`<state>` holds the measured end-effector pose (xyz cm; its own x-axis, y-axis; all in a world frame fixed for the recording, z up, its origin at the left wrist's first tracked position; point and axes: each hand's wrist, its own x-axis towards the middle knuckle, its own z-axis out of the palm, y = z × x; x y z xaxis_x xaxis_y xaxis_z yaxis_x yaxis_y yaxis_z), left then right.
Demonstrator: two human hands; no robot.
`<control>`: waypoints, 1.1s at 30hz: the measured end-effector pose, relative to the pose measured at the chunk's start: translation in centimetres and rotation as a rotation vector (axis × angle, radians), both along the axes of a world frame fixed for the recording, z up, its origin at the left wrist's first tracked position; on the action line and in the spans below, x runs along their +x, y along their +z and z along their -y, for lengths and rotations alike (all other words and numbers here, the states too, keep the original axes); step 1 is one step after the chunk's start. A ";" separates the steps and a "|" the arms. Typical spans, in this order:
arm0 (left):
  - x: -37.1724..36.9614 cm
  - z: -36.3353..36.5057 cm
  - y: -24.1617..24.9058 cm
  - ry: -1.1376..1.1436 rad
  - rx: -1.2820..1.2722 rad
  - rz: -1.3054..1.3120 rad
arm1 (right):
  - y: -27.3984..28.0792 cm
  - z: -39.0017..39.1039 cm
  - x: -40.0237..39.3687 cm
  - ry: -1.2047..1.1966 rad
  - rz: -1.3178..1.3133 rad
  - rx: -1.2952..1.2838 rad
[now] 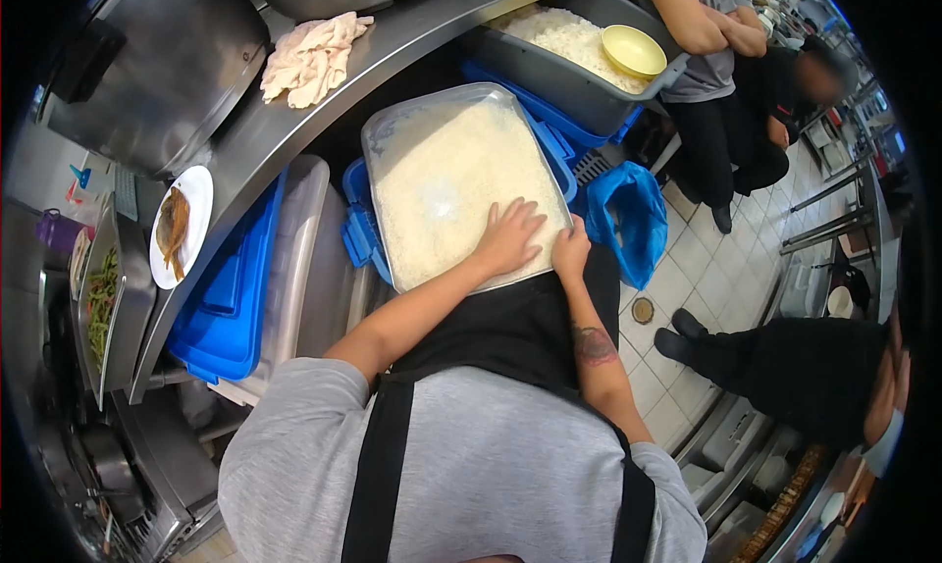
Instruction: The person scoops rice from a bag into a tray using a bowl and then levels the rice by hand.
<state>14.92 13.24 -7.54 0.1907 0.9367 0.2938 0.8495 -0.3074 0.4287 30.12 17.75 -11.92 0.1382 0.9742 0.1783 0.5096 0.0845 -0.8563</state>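
A large clear container (451, 180) full of a pale, grainy content stands in front of my body, with blue plastic below it. My left hand (509, 237) lies flat on the pale content near the container's front edge, fingers spread. At the container's front right corner, my right hand (570, 250) has its fingers wrapped round the rim. A grey tub (628, 107) behind it holds white rice and a yellow bowl (633, 52).
A steel counter (324, 117) curves along the left, bearing a crumpled cloth (312, 60), a large pot (162, 63) and a plate of fish (201, 210). A blue bag (628, 225) stands at the right. Several other people are at the right, one with crossed arms (721, 28).
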 end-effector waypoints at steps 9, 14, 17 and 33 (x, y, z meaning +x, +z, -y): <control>-3.7 -2.9 -0.1 0.065 -0.097 -0.423 | 0.3 0.1 -0.1 0.000 0.016 -0.017; -8.6 -4.2 -2.5 0.389 0.010 -0.402 | -0.2 0.0 0.0 -0.013 0.037 0.000; -10.7 -3.3 -2.5 0.501 0.022 -0.338 | 0.0 0.1 -0.1 -0.012 0.018 -0.011; -10.7 -3.4 8.3 0.404 -0.086 0.241 | -0.1 0.0 -0.1 -0.011 0.010 0.013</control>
<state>4.19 16.68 0.77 -0.2577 0.9446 0.2033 0.7671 0.0721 0.6374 30.04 17.74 -11.99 0.1473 0.9702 0.1921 0.5192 0.0895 -0.8500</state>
